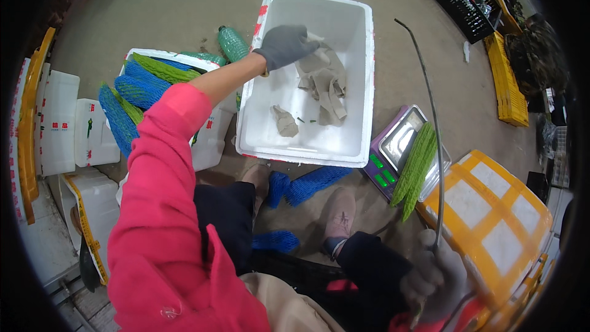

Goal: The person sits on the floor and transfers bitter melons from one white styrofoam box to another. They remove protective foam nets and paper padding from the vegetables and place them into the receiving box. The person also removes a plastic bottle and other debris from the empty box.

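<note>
My left hand (288,47), in a dark grey glove, reaches into a white foam box (371,78). Its fingers are at the upper part of some torn grey-brown paper (329,90); whether they grip it I cannot tell. A smaller paper scrap (285,122) lies on the box floor. Low on the right, my gloved right hand (431,272) is closed around a thin metal rod (433,101) with a bent tip. The rod rises past a scale (385,159), where bitter gourds (417,166) lie across the pan.
Left of the box, another foam box (209,143) holds bitter gourds in blue netting (140,90). A green bottle (233,42) lies beside it. Blue net sleeves (318,184) are by my shoes. A yellow-taped foam box (488,221) stands right; a black crate (463,7) is farther off.
</note>
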Motion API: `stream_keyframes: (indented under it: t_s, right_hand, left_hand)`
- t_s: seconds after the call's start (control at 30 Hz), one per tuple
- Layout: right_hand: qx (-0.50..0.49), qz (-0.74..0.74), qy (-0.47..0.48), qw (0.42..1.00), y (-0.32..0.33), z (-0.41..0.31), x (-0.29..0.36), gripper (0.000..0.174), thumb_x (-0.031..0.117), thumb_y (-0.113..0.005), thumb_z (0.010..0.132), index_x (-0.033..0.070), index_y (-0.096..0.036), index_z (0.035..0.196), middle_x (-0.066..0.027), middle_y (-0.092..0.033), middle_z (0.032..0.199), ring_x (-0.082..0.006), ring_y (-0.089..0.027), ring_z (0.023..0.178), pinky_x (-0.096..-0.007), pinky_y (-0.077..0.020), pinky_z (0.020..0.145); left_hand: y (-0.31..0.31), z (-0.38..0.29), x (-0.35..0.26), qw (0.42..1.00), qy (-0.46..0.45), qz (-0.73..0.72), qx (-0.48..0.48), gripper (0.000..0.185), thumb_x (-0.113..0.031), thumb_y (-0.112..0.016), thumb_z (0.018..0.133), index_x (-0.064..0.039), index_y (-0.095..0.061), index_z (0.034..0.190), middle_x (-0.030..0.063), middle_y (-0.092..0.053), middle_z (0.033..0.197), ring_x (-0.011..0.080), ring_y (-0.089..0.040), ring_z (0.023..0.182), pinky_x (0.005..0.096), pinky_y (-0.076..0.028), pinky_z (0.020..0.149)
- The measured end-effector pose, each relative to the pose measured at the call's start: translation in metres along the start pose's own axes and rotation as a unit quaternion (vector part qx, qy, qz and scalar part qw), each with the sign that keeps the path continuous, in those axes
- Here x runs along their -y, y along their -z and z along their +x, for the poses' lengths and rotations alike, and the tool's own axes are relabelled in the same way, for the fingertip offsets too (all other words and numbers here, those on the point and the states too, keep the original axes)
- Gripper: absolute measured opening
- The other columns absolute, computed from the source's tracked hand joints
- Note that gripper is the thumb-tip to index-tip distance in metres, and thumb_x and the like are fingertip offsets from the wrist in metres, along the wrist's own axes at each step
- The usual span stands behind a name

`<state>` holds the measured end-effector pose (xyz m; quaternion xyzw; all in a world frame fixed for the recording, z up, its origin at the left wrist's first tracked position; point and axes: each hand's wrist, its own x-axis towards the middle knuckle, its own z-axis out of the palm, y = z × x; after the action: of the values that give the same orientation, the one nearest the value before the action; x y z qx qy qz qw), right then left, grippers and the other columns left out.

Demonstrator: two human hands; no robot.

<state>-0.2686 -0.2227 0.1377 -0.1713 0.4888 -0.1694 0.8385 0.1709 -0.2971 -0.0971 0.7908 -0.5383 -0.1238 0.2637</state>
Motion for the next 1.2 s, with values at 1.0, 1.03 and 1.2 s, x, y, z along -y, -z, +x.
stream_keyframes:
  t_s: [1.0, 1.03, 1.2]
  right_hand:
    - [0.072, 0.13, -0.004, 0.989, 0.029, -0.007, -0.004, 0.037, 0.011, -0.043, 0.094, -0.008, -0.048, 0.125, 0.0042, -0.031, 0.05, -0.0051, -0.025, 0.036, -0.0239, -0.0264, 0.037]
    - [0.064, 0.133, -0.005, 0.989, 0.029, -0.007, -0.004, 0.037, 0.011, -0.043, 0.094, -0.008, -0.048, 0.125, 0.0041, -0.032, 0.051, -0.0052, -0.025, 0.036, -0.0241, -0.0267, 0.037]
    - [0.065, 0.084, -0.009, 0.994, 0.025, -0.004, 0.0, 0.039, 0.02, -0.039, 0.097, -0.004, -0.047, 0.127, 0.0048, -0.032, 0.055, -0.0064, -0.029, 0.038, -0.0244, -0.0325, 0.038]
  left_hand:
    - [-0.009, 0.012, 0.013, 0.983, -0.078, 0.103, 0.132, 0.043, -0.031, -0.056, 0.091, -0.013, -0.056, 0.13, 0.0182, -0.069, 0.097, 0.0304, -0.068, 0.089, 0.0387, -0.052, 0.079]
    - [-0.029, -0.002, 0.023, 0.974, -0.066, 0.122, 0.18, 0.051, -0.032, -0.056, 0.089, -0.008, -0.053, 0.133, 0.0222, -0.066, 0.109, 0.0327, -0.065, 0.097, 0.0404, -0.049, 0.086]
    - [-0.1, -0.026, 0.054, 0.863, -0.059, 0.228, 0.447, 0.033, -0.019, -0.052, 0.081, 0.0, -0.07, 0.101, 0.0212, -0.068, 0.102, 0.0351, -0.066, 0.096, 0.0406, -0.05, 0.082]
